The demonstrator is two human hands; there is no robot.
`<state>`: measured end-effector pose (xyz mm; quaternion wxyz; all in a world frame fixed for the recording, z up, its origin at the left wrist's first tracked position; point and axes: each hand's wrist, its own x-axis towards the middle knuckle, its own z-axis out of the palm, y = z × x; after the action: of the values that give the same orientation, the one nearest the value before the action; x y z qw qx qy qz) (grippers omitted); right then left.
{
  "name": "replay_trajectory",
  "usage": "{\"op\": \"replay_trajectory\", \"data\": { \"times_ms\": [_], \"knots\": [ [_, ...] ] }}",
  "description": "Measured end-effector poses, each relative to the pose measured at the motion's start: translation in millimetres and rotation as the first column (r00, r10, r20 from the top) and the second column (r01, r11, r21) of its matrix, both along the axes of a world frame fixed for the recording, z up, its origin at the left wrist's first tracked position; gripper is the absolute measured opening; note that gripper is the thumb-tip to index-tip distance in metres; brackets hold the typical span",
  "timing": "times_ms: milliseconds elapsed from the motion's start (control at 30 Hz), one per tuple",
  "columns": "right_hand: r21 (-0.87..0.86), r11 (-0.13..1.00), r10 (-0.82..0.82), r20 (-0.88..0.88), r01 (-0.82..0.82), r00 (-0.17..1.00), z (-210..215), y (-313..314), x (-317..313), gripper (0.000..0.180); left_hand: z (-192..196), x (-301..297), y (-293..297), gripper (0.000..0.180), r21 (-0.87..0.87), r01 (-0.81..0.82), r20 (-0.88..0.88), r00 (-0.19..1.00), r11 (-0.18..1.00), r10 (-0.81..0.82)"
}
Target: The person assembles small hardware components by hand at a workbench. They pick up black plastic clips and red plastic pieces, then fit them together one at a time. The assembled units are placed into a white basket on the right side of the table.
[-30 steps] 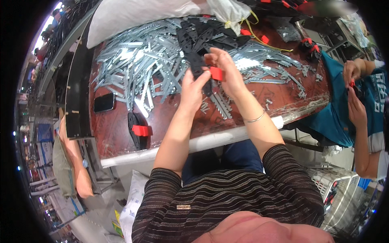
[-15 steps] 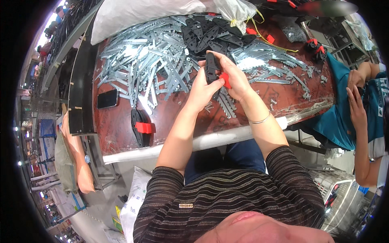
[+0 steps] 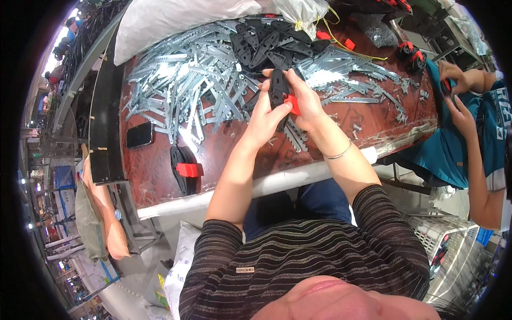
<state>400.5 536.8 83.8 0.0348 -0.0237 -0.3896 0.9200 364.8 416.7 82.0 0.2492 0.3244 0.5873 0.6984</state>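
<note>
Both hands meet over the near middle of the table around a black plastic piece with a red tab [image 3: 277, 89]. My left hand [image 3: 262, 120] grips it from the left, its thumb near the red tab. On the other side, my right hand [image 3: 309, 105] is closed against the piece; some of its fingers are hidden behind it. Just below the hands lie a few toothed metal strips [image 3: 295, 136]. A similar black piece with a red tab [image 3: 182, 169] lies to the left near the table's front edge.
Toothed metal strips [image 3: 184, 80] pile across the table [image 3: 224, 154], with black plastic plates [image 3: 266, 45] behind my hands. Small springs [image 3: 356, 128] lie right. A phone [image 3: 140, 135] lies left, a white sack [image 3: 197, 21] behind. At right, a co-worker's hands [image 3: 463, 93] handle something dark.
My hands stay around the black piece with little change in grip. The view has shifted slightly. At the right, the co-worker's hands have moved up and now handle a small dark and red thing.
</note>
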Motion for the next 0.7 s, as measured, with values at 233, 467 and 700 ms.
{"op": "replay_trajectory", "data": {
  "times_ms": [233, 467, 700],
  "knots": [
    [-0.059, 0.997, -0.051, 0.094, 0.057, 0.994, 2.4, -1.2, 0.2, 0.045, -6.9, 1.4, -0.1, 0.055, 0.017, 0.012, 0.121, 0.993, 1.000, -0.014],
    [0.012, 0.959, -0.283, 0.030, 0.283, 0.959, -6.1, -9.5, -3.6, 0.033, -20.6, 4.1, 12.0, 0.065, -0.089, -0.053, -0.187, 0.982, 0.995, 0.035],
    [-0.036, 0.998, -0.055, 0.044, 0.057, 0.998, -6.1, -7.4, -13.3, 0.046, -16.2, 2.7, 0.0, 0.058, -0.012, -0.073, 0.114, 0.991, 0.997, 0.074]
  ]
}}
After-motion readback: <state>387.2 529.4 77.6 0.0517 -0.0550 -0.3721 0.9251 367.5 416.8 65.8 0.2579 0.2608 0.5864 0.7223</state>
